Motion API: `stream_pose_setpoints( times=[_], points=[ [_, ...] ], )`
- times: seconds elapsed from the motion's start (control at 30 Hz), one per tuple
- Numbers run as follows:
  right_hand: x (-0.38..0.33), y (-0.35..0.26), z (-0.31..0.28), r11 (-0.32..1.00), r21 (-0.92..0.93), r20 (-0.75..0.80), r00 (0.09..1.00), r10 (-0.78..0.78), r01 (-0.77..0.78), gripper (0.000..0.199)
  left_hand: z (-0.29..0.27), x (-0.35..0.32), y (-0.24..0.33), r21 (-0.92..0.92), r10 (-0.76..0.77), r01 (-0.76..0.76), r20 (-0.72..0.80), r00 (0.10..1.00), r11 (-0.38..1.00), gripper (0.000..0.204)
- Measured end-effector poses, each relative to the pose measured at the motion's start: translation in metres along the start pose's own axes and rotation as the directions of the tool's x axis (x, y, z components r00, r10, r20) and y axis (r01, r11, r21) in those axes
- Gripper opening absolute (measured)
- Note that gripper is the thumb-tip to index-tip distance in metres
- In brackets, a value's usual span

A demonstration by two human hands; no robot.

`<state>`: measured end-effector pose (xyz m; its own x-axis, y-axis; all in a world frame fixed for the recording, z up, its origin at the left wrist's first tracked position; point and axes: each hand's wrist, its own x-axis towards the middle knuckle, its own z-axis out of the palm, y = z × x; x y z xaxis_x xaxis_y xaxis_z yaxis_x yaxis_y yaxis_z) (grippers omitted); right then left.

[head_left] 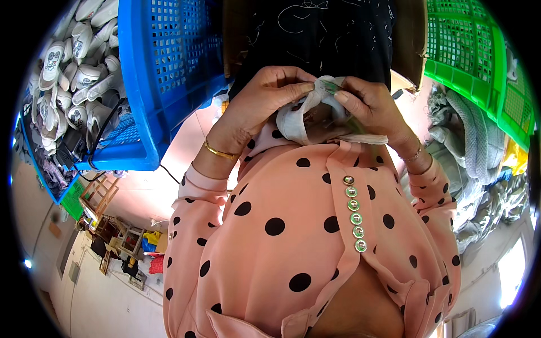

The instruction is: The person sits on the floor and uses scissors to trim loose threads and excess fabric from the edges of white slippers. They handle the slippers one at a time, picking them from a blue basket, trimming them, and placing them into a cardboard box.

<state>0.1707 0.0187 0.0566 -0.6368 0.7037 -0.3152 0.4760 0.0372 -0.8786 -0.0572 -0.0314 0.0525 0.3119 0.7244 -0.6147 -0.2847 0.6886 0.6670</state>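
Up close against the chest, both hands work 1 small white fabric piece [293,121], a curved, strap-like part that looks like a shoe upper or insole trim. The left hand [265,98] pinches its top edge between thumb and fingertips, closed on the material; the right hand [369,104] likewise has thumb and forefinger pressed together on the same edge, where a bit of green [331,86] shows, though what that is I cannot tell. The piece hangs in the air between the 2 hands, above the pink polka-dot blouse [293,236], resting on no surface.

Judging by how it droops and folds, the piece is light, soft and limp, not fragile and not slippery. It would likely flop if held at 1 point only, so a pinch at 2 spots along the stitched rim, as now, seems the sound hold.

At the upper left stands a blue plastic crate [169,62] with latticed walls; what it holds is not visible from here. Beside it, at the far left, a second blue crate [42,169] is heaped with many white shoe parts [79,67]. At the upper right a green latticed crate [468,56] stands, contents hidden, with grey fabric [468,141] piled just below it.
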Motion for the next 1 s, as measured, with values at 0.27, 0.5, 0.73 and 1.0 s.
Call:
stream_pose_setpoints(
  times=[0.27, 0.5, 0.73, 1.0],
  points=[
    [0.0, -0.011, -0.023, 0.642, -0.715, 0.018, 0.926, -0.377, 0.275, 0.04, 0.002, -0.004, 0.006, -0.055, 0.012, -0.012, 0.002, 1.0, 0.998, 0.02],
    [0.002, -0.015, -0.026, 0.596, -0.736, 0.038, 0.898, -0.439, 0.322, 0.039, 0.003, -0.006, 0.008, -0.048, 0.014, -0.014, -0.007, 1.0, 0.999, 0.021],
    [0.004, -0.016, -0.024, 0.597, -0.719, 0.057, 0.887, -0.459, 0.355, 0.038, 0.004, -0.006, 0.009, -0.06, 0.003, -0.004, -0.008, 1.0, 0.998, 0.022],
    [0.009, -0.019, -0.027, 0.513, -0.761, 0.115, 0.861, -0.495, 0.397, 0.038, 0.005, -0.004, 0.007, -0.038, 0.01, -0.011, -0.015, 1.0, 0.999, 0.022]
  ],
)
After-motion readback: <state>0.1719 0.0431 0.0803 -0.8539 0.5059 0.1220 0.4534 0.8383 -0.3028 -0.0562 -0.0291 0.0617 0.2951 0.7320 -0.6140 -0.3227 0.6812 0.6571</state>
